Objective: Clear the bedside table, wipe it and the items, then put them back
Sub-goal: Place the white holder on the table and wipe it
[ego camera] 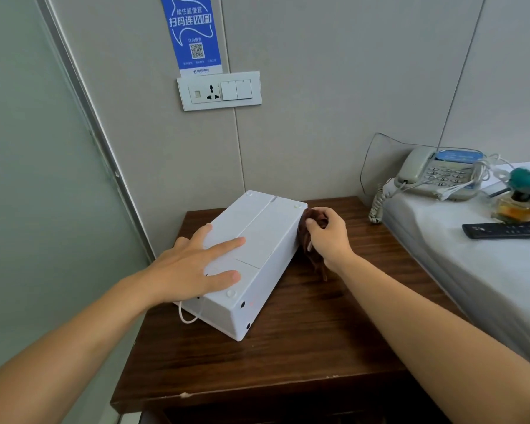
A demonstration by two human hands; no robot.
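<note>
Standing cleared of its other things, the bedside table (318,332) carries the white box (257,240), which the left hand (193,264) presses flat with straight fingers to steady it while the right hand (326,237) grips a brown cloth (305,231) against its side.

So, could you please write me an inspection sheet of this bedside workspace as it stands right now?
Surface: dark wooden bedside table, chipped at the front edge.
Job's things: white box lying on the table; brown cloth against its right side.
Clutter: telephone, remote control and perfume bottle set on the bed.
Hands: left hand flat on the box, fingers straight; right hand grips the cloth.
Cables: white loop at the box's near end; coiled phone cord hangs off the bed.
Surroundings: wall socket panel, blue WiFi sign.
</note>
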